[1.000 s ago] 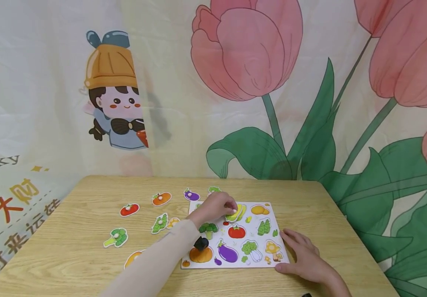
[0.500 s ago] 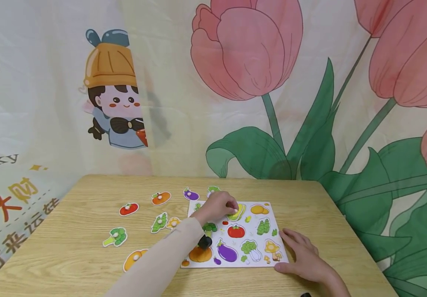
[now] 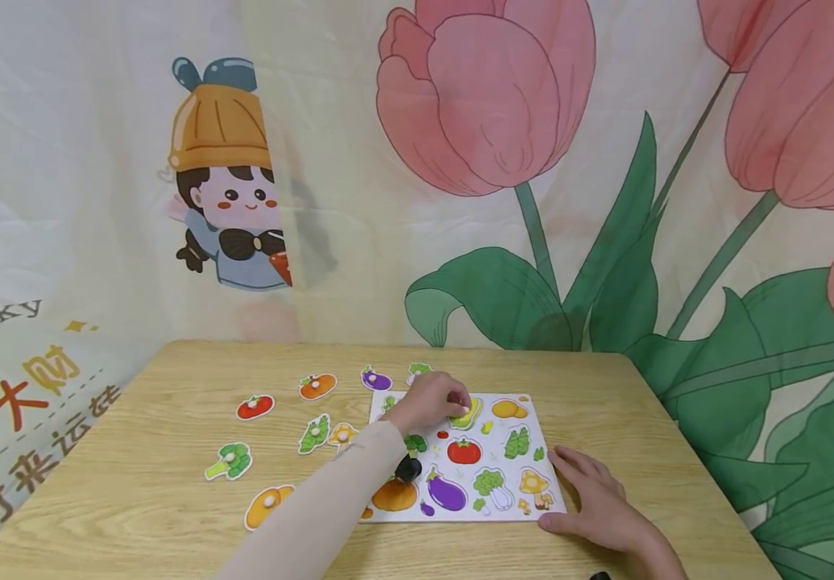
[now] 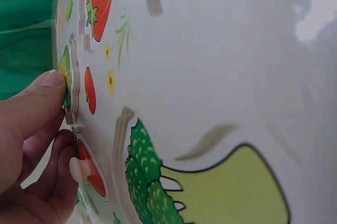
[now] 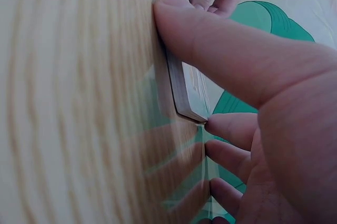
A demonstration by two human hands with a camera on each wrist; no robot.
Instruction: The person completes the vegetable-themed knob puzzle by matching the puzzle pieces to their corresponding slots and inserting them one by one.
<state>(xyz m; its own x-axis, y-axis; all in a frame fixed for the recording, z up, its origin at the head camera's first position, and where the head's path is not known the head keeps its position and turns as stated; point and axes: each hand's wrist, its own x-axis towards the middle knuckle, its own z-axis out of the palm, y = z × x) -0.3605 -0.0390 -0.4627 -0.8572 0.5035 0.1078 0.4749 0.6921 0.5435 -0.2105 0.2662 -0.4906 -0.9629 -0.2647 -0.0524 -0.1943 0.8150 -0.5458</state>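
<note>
A white puzzle board (image 3: 427,435) with printed vegetables lies on the table. Over its far middle my left hand (image 3: 427,403) pinches a yellow-green vegetable puzzle piece (image 3: 469,416). In the left wrist view, thumb and fingers meet at this yellow-green piece (image 4: 66,82); its knob is mostly hidden there. A tomato piece with a knob (image 4: 92,166) shows below that hand. My right hand (image 3: 594,503) rests at the board's near right corner. The right wrist view shows its thumb on one edge of the board (image 5: 181,90) and a fingertip touching the corner, fingers fairly straight.
Several knobbed pieces lie left of the board and behind it: broccoli (image 3: 230,461), tomato (image 3: 255,407), pumpkin (image 3: 317,387), eggplant (image 3: 376,379), peas (image 3: 314,434), mushroom (image 3: 342,435) and an orange piece (image 3: 267,506). A printed curtain (image 3: 344,161) hangs behind the table.
My left hand has shifted slightly to the right, and the yellow-green piece in it has turned a little over the board. The right hand stays at the corner.
</note>
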